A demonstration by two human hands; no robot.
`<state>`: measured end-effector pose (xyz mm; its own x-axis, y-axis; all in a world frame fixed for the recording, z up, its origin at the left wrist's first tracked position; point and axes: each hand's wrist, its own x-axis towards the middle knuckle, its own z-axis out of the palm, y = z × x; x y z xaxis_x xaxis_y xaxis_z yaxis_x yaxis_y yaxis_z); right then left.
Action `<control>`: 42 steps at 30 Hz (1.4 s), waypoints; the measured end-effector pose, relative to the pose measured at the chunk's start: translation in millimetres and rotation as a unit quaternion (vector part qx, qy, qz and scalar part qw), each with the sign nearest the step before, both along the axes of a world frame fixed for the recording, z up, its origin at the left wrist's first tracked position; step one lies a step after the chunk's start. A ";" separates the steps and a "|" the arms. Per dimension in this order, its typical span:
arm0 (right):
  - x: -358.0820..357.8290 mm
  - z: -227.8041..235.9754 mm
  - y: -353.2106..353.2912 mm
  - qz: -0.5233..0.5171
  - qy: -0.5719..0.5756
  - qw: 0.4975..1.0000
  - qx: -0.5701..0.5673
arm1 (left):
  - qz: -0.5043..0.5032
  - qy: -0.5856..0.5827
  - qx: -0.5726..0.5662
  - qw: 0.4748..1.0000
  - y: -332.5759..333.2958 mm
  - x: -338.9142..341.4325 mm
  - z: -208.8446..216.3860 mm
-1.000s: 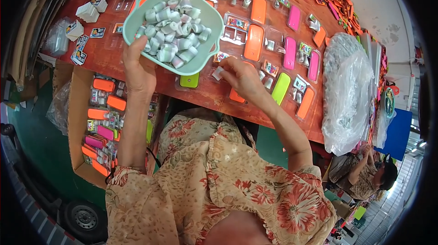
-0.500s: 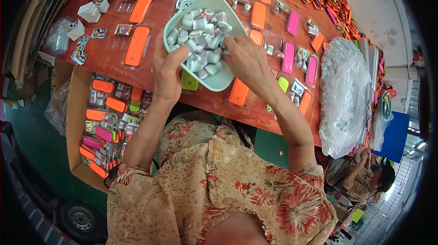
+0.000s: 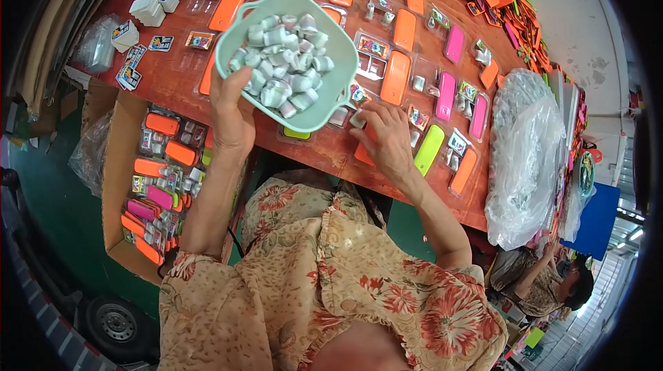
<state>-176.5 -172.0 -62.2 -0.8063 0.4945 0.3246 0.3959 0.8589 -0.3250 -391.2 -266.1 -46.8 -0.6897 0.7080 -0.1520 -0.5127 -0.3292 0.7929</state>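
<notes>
My left hand (image 3: 233, 114) grips the near-left rim of a pale green plastic basin (image 3: 340, 70), held tilted above the table. Several small whitish rolls (image 3: 280, 60) lie heaped in it. Just right of the basin, my right hand (image 3: 390, 139) pinches a small whitish roll (image 3: 356, 120) between thumb and fingers. That hand is low over a clear blister tray, partly covering its orange case (image 3: 366, 152). Similar trays stand around it, with an orange case (image 3: 395, 77) beyond and a lime green case (image 3: 429, 150) to the right.
A carton (image 3: 128, 246) of filled packs stands below the table's left edge. Printed cards (image 3: 130, 70) lie at far left. Loose coloured cases (image 3: 494, 5) are piled at far right, with a clear plastic bag (image 3: 525, 157) nearer. Another person (image 3: 532, 278) sits at lower right.
My right hand has left the basin and moved down and right to the orange case with a roll. The basin has shifted left in my left hand.
</notes>
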 end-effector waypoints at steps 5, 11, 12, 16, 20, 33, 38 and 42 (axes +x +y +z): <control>-8.0 35.2 11.0 -0.036 0.054 0.997 -0.049 | -0.038 0.047 0.021 0.998 5.4 16.1 2.3; -59.0 47.4 13.2 0.016 -0.113 0.993 -0.040 | -0.063 0.054 0.042 0.996 16.2 33.7 7.2; -59.9 47.5 14.7 0.017 -0.111 0.993 -0.038 | -0.060 0.093 0.029 0.993 17.1 34.8 6.9; -59.4 46.9 21.6 0.044 -0.071 0.982 -0.172 | -0.070 0.014 0.050 0.996 13.4 25.0 4.3; -47.9 41.7 40.5 0.072 0.121 0.799 -0.585 | -0.056 0.000 0.015 0.998 -0.8 7.6 -5.1; -156.0 -13.9 175.3 0.028 0.136 0.985 -0.097 | 0.045 -0.016 0.016 0.999 -9.5 -36.3 0.8; -194.9 -41.3 186.0 0.041 0.123 0.983 -0.130 | 0.052 -0.009 0.011 0.999 -7.3 -37.6 -4.0; -203.6 -36.7 182.7 0.054 0.101 0.992 -0.045 | 0.064 -0.023 0.001 0.998 -4.0 -42.4 -7.6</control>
<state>-380.1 10.6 -98.9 -0.7795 0.4424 0.4435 0.2221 0.8572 -0.4646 -433.6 -270.0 -54.4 -0.7666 0.6155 -0.1831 -0.5018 -0.3962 0.7689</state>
